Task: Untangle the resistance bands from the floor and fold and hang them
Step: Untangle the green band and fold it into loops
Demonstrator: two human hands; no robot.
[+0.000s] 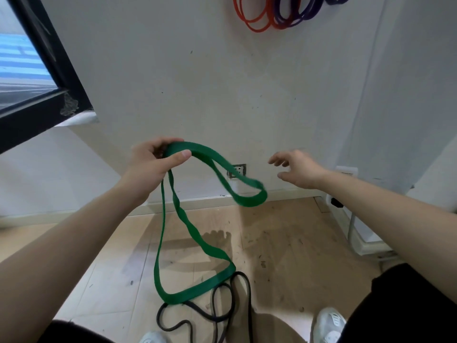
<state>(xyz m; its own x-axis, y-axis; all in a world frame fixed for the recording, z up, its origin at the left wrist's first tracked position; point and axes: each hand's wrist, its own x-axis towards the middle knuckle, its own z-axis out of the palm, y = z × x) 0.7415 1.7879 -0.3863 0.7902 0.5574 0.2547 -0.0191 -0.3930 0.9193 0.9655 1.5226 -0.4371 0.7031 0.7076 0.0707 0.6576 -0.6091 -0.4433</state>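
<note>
My left hand (153, 160) grips a wide green resistance band (197, 240) near its middle. One loop of the band sags to the right and ends in the air at about waist height; the longer loop hangs down toward the floor. My right hand (295, 169) is open in the air, fingers spread, a little right of the short loop and not touching it. Thin black bands (222, 315) lie tangled on the floor between my feet. Red bands (254, 17) and purple bands (299, 13) hang high on the wall.
A white wall stands straight ahead with a power socket (237, 171) low down. A dark window frame (47, 78) juts in at the left. A white unit with a cable (356, 231) sits at the right by the skirting. Wooden floor below, my white shoes (330, 323) at the bottom.
</note>
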